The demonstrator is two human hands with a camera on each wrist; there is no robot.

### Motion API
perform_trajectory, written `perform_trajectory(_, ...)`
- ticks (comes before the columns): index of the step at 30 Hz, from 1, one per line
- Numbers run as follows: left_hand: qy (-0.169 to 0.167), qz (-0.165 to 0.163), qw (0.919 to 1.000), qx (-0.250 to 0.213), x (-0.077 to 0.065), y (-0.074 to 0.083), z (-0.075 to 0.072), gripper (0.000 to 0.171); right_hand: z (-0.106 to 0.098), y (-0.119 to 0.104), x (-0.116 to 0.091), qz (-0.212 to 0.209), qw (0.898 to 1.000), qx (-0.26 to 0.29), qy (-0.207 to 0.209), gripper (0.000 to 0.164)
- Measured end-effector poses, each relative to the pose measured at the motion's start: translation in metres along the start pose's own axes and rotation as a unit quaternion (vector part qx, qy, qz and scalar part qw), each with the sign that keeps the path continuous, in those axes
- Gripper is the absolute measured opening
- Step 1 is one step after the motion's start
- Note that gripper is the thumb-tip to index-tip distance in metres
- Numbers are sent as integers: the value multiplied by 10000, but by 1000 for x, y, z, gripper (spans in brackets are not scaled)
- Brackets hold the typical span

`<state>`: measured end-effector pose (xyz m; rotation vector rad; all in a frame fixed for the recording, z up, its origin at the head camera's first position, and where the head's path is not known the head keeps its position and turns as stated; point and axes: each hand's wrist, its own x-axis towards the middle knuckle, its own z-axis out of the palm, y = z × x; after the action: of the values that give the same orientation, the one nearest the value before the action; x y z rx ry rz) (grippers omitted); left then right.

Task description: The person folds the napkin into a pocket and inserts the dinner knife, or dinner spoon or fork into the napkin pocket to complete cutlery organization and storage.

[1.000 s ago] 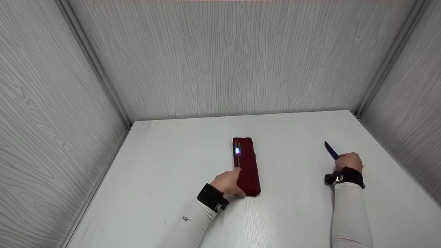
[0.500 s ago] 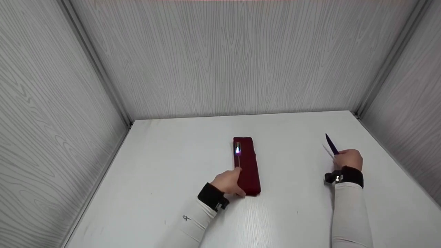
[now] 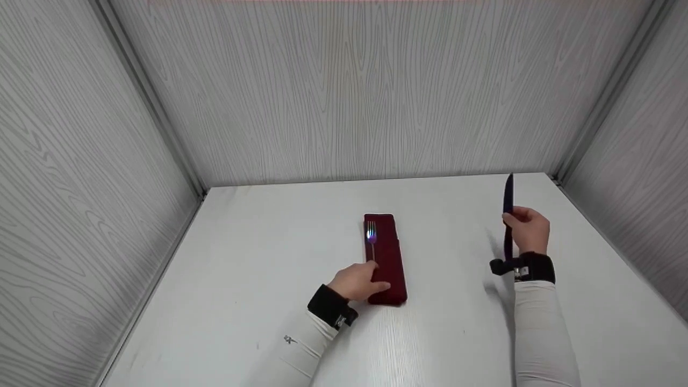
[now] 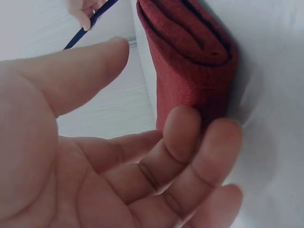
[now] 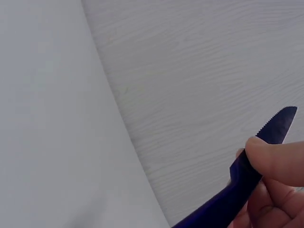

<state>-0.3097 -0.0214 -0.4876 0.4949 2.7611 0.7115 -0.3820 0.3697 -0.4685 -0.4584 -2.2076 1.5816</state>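
A dark red folded cloth napkin (image 3: 389, 263) lies lengthwise near the middle of the table, with a shiny iridescent fork (image 3: 371, 234) along its left side. My left hand (image 3: 355, 281) is at the napkin's near left corner, hiding the fork's lower handle. In the left wrist view its fingertips touch the side of the folded napkin (image 4: 185, 52), while the thumb stands apart from it. Over on the right, my right hand (image 3: 530, 228) holds a dark blue table knife (image 3: 508, 198) above the table, tip pointing away. Thumb and fingers pinch the knife (image 5: 216, 204) near its serrated blade.
The white table (image 3: 269, 242) is bounded by a grey wood-grain back panel (image 3: 344, 97) and side panels on the left (image 3: 80, 188) and right (image 3: 634, 161). Black straps with small cameras sit on both wrists.
My right hand has lifted the knife off the table, moved it forward and turned it to point straight away. The left thumb has come away from the napkin's near edge.
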Motion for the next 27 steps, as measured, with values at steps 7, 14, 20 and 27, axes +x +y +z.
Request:
perform_trajectory(7, 360, 394, 9977, -425, 4, 2, 1, 39, 25, -19, -12, -33, 9921, 1205, -333, 16)
perform_trajectory(14, 800, 514, 9889, -1145, 9, 4, 4, 32, 52, -36, -32, -193, 9783, 1889, -828, 9)
perform_trajectory(20, 1206, 628, 9780, -1579, 10, 6, 8, 31, 79, -46, -53, -401, 9628, 2246, -1448, 6)
perform_trajectory(27, 1468, 916, 9616, -2133, 13, 9, 12, 36, 111, -56, -84, -479, 9540, 2060, -2128, 6)
